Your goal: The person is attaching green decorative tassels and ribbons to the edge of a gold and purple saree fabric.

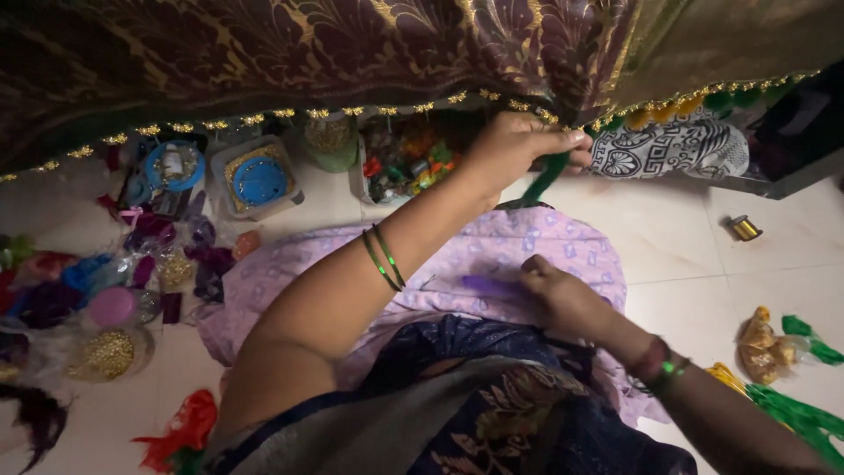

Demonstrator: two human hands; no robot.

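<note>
A dark maroon and gold patterned cloth (290,53) hangs across the top, its lower edge trimmed with small gold beads and green tassels. My left hand (519,145) reaches up to that edge and pinches a green tassel thread (541,180) hanging from it. My right hand (563,295) rests lower, on a lilac printed cloth (492,246) over my lap, fingers closed around a small purple tool (488,286). Green bangles sit on both wrists.
Craft supplies lie at the left: round tins (255,180), bead tubs (110,352), coloured threads, a red tassel (185,427). A clear box of mixed bits (404,163) stands behind. A gold thread spool (745,228) and green and gold tassels (782,343) lie on the tiled floor at right.
</note>
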